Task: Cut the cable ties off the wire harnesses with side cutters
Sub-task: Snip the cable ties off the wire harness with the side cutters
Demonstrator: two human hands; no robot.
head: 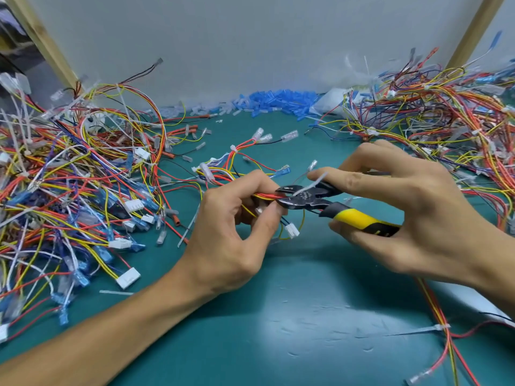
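L hand (pixel 231 240) pinches harness (pixel 223 178), R hand (pixel 412 218) holds side cutters (pixel 328 208) horiz. (tips left)

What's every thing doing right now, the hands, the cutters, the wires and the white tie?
Left hand: pinches the harness.
Right hand: grips the cutters.
Side cutters: jaws slightly apart at the harness.
Wire harness: held, wires bunched together.
Cable tie: tail sticks up across the cutters; cut or not, can't tell.
Wire pile: tangled heap.
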